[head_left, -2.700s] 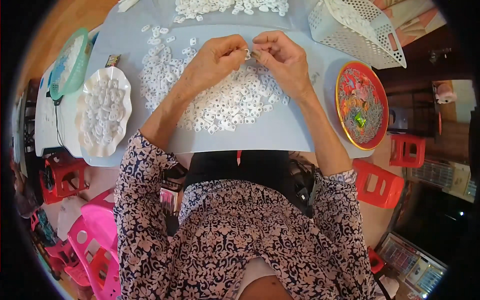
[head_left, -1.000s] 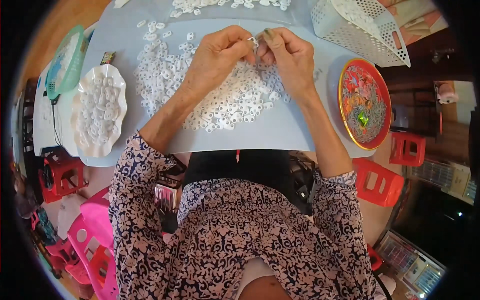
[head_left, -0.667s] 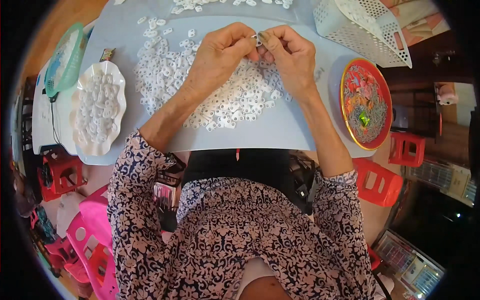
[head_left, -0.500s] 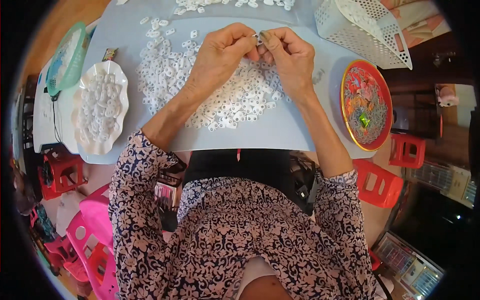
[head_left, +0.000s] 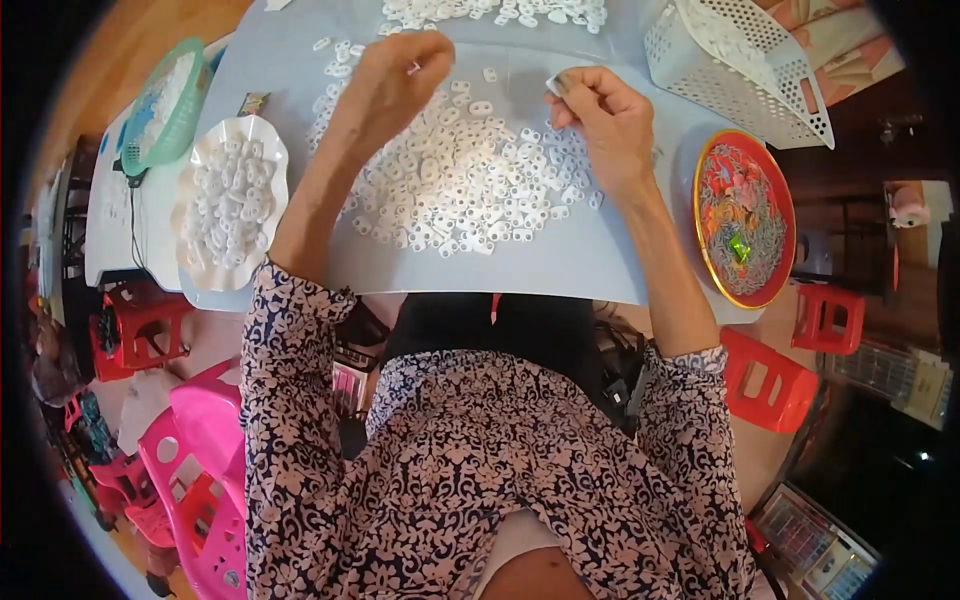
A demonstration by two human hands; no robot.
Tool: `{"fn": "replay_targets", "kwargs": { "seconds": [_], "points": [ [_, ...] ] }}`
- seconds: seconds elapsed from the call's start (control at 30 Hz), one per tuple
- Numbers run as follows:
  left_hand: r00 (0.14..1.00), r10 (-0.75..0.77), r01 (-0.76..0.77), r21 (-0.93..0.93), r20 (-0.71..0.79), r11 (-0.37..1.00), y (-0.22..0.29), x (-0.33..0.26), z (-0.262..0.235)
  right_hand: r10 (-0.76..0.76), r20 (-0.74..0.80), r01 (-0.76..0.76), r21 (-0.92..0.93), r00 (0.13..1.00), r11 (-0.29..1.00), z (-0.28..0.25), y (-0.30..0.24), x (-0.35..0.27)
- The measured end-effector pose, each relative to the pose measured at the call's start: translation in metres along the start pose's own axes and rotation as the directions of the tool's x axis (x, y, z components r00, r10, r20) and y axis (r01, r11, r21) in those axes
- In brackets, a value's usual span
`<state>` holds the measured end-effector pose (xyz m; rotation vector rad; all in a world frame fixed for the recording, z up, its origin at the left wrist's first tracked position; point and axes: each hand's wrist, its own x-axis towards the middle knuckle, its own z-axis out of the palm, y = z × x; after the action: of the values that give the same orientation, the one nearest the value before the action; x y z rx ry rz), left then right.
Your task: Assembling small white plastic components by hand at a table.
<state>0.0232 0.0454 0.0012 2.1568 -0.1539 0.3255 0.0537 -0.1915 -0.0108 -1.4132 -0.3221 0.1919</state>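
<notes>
A heap of small white plastic rings point(head_left: 455, 180) lies spread on a pale grey table top point(head_left: 560, 265). My left hand point(head_left: 395, 70) hovers over the far left part of the heap with its fingers bent down and a small white piece at its fingertips. My right hand point(head_left: 600, 110) is at the heap's right edge. Its thumb and fingers pinch one small white piece point(head_left: 555, 82) above the table.
A white scalloped dish point(head_left: 230, 200) full of white rings sits at the left. A teal basket point(head_left: 160, 100) stands beyond it. A red patterned plate point(head_left: 745, 215) with small parts is on the right, a white perforated basket point(head_left: 740, 60) behind it. Red and pink stools surround the table.
My hands were close together over the heap, working on one piece. Now they have parted: the left hand has moved left and away, the right keeps a piece.
</notes>
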Motion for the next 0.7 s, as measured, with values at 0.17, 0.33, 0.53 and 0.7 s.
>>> {"fn": "replay_targets", "kwargs": {
  "seconds": [0.17,0.33,0.53,0.7],
  "points": [
    [0.947,0.304,-0.319,0.224,0.100,0.921,0.002,-0.003,0.016,0.020,0.070,-0.013,-0.096,0.997,0.995,0.001,0.003,-0.001],
    [0.924,0.335,-0.383,0.412,0.186,0.827,-0.001,-0.010,0.032,-0.010,0.075,0.016,-0.079,0.997,0.997,0.002,0.005,0.000],
    [0.961,0.237,-0.268,0.289,0.140,0.919,0.004,-0.010,0.034,-0.024,0.119,0.039,-0.120,0.993,0.992,0.005,-0.001,-0.003],
    [0.956,-0.132,0.247,-0.476,0.262,0.844,0.015,-0.008,0.031,-0.075,0.157,0.096,-0.135,0.985,0.986,0.005,0.000,-0.004]
  ]
}}
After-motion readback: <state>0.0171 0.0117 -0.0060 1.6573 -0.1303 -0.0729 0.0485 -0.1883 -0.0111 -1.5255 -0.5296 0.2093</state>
